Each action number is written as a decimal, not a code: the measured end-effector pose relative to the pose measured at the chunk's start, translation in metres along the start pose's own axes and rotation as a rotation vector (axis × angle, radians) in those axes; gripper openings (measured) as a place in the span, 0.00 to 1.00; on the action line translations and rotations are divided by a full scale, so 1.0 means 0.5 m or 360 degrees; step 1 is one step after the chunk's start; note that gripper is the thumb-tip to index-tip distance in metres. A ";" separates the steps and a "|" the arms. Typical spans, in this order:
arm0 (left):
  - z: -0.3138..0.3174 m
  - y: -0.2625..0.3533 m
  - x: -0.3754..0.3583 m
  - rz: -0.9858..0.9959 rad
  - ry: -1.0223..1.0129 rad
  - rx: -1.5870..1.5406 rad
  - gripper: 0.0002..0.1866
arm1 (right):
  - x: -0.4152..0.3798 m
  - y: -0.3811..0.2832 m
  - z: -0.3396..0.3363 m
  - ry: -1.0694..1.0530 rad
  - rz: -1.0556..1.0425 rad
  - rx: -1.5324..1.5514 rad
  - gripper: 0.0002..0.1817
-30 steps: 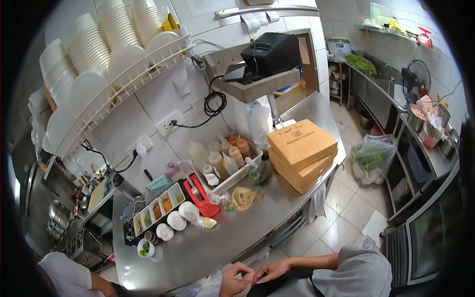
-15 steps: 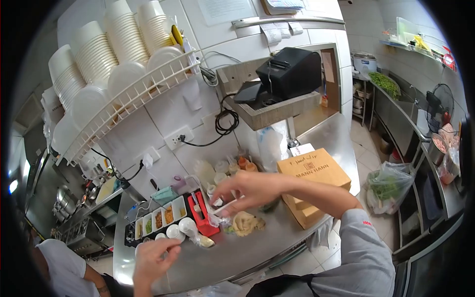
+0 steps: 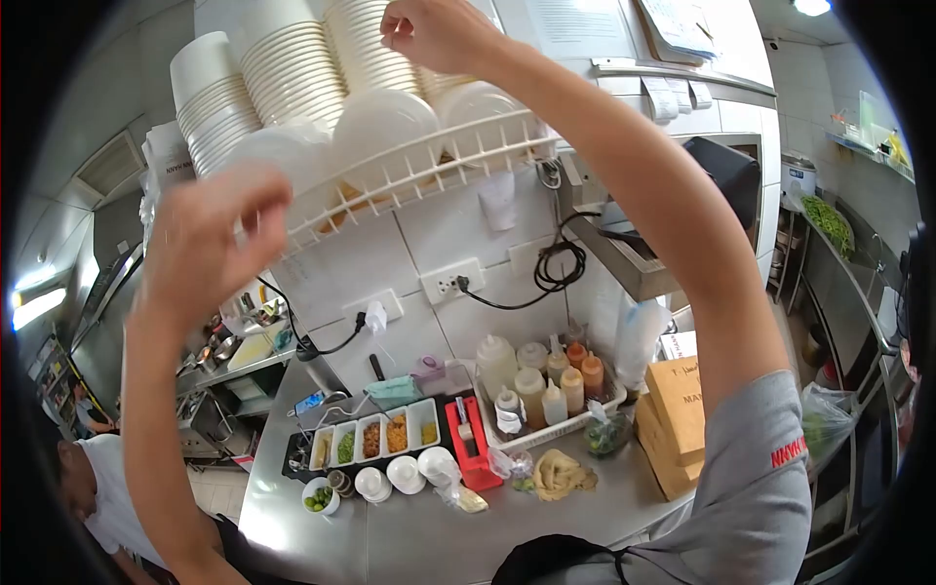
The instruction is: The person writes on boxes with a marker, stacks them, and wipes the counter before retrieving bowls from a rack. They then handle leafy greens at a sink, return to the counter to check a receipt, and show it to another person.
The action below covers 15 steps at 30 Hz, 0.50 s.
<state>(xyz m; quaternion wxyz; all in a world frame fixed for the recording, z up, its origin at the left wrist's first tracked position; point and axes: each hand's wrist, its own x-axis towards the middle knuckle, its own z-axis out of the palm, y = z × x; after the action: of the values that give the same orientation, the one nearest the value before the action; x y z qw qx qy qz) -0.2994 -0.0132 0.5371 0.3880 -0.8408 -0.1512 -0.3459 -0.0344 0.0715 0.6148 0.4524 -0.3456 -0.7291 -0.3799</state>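
My right hand [image 3: 439, 37] is raised in front of the tall stacks of white bowls [image 3: 361, 49] on the wire rack. Its fingers are curled in; whether anything is between them cannot be made out. My left hand [image 3: 214, 234], blurred by motion, is lifted near the rack's left end. A gap shows between its thumb and bent fingers, with nothing seen in it. Round white lids [image 3: 385, 132] stand along the rack's front, close to both hands. On the counter below lie a beige crumpled mass [image 3: 564, 476] and a red tray [image 3: 473, 444] holding a metal utensil.
The white wire rack [image 3: 429, 161] juts from the wall above the counter [image 3: 409, 536]. A basket of squeeze bottles [image 3: 531, 390], a row of topping containers [image 3: 370, 439], white cups [image 3: 405, 475] and cardboard boxes [image 3: 668, 419] stand on it. A co-worker [image 3: 107, 478] is at left.
Both my hands have risen from above the counter to the rack. The view has tilted up and turned left, so the squeeze bottles show fully.
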 end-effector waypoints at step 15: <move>0.098 -0.236 0.275 -0.0330 0.0078 0.0529 0.12 | 0.247 0.108 0.172 0.0227 0.0570 -0.0375 0.26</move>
<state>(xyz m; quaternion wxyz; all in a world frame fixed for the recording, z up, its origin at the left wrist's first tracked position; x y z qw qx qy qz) -0.2400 0.0990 0.6752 0.4872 -0.7365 -0.2826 -0.3746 -0.0661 0.1915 0.7156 0.5197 -0.4922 -0.5727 -0.3996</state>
